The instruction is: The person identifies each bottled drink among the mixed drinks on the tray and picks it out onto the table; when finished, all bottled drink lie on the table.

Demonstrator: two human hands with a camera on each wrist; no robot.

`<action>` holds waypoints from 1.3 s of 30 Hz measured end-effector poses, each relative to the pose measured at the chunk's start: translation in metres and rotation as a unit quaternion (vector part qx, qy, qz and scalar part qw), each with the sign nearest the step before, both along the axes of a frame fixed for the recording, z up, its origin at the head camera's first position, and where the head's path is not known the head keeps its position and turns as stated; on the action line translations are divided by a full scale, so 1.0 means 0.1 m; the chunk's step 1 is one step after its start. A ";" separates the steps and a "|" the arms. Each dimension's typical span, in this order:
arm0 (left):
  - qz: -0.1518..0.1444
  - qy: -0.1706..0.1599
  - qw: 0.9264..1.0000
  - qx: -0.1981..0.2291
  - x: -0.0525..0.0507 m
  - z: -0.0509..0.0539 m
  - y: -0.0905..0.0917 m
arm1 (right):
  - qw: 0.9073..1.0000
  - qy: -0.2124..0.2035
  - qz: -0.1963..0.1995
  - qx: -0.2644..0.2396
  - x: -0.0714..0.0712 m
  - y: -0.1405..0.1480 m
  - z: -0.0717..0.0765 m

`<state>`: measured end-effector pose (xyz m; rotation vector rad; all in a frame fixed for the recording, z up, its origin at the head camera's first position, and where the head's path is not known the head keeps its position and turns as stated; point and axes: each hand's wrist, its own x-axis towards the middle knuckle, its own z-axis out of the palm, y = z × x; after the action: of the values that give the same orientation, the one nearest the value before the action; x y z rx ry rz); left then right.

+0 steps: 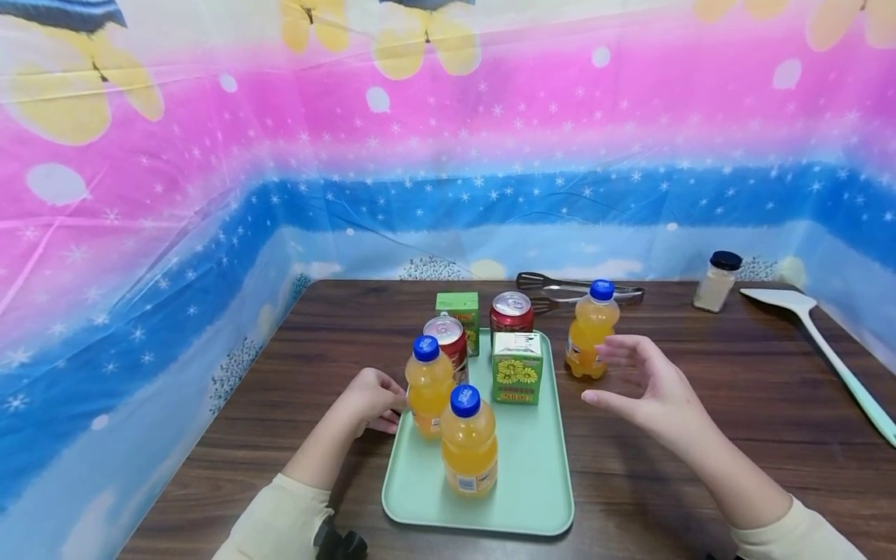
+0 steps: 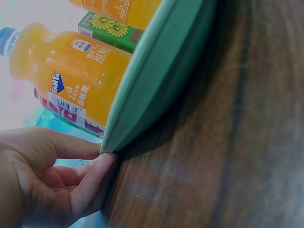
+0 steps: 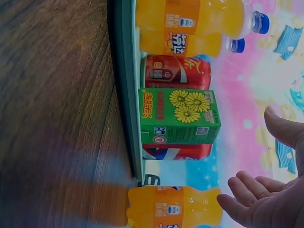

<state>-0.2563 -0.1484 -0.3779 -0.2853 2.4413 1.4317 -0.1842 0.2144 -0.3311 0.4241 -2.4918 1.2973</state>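
Note:
A light green tray (image 1: 518,482) lies lengthwise on the table, and my left hand (image 1: 371,400) pinches its left rim between thumb and finger, plainest in the left wrist view. On the tray stand two orange soda bottles (image 1: 469,447) with blue caps, two red cans (image 1: 448,334) and two green drink cartons (image 1: 518,369). A third orange soda bottle (image 1: 591,334) stands on the table just right of the tray. My right hand (image 1: 654,393) is beside that bottle with fingers spread and nothing in them; in the right wrist view a gap shows between the hand and the bottle.
Metal tongs (image 1: 581,292) lie behind the third bottle. Toward the back right stand a small black-lidded jar (image 1: 717,281) and a pale green spatula (image 1: 819,334) lying flat. A patterned cloth (image 1: 448,155) hangs behind the dark wooden table (image 1: 665,505).

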 end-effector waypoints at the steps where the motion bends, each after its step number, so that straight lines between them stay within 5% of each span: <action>1: 0.000 0.000 1.000 0.000 0.00 0.01 0.00 | 1.000 -0.002 0.001 0.000 0.00 0.00 0.00; 24: -0.002 0.010 1.000 0.000 0.00 -0.01 -0.01 | 0.997 0.010 0.067 -0.023 0.01 -0.31 0.04; 39: -0.003 0.010 1.000 -0.003 0.01 0.00 0.00 | 0.988 -0.009 0.148 -0.046 0.07 -0.58 0.07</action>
<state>-0.2551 -0.1486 -0.3781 -0.2647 2.4606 1.4320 -0.1775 0.1560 -0.3240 0.7878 -2.4391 1.5242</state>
